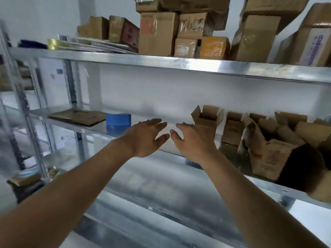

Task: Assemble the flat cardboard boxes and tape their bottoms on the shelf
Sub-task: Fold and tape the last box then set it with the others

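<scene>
Nearest the camera, two bare forearms reach forward and up toward the middle shelf [157,178], a galvanised metal deck with a bright front lip. The left hand [145,137] and the right hand [194,142] hover side by side just above that shelf, thumbs almost meeting; the fingers [157,122] of both are spread and released, grasping nothing. Just right of the right hand stand the assembled boxes [207,117], small cartons with top flaps open, crowded together along the right end of the shelf. To the left, farther back, sits the blue tape roll [118,119], and left of it, touching or nearly so, the flat cardboard boxes [78,116] lie in a low stack. The step in hand looks like fetching the next flat: the left hand should travel left past the tape, lift only the top sheet by an edge, and bring it to the bare stretch of shelf in front, keeping the tape within reach for the bottom seam. Above, the upper shelf [161,62] carries taped parcels [157,33] and some flat glossy sheets; a white wall closes the back, and the picture is blurred throughout.
</scene>
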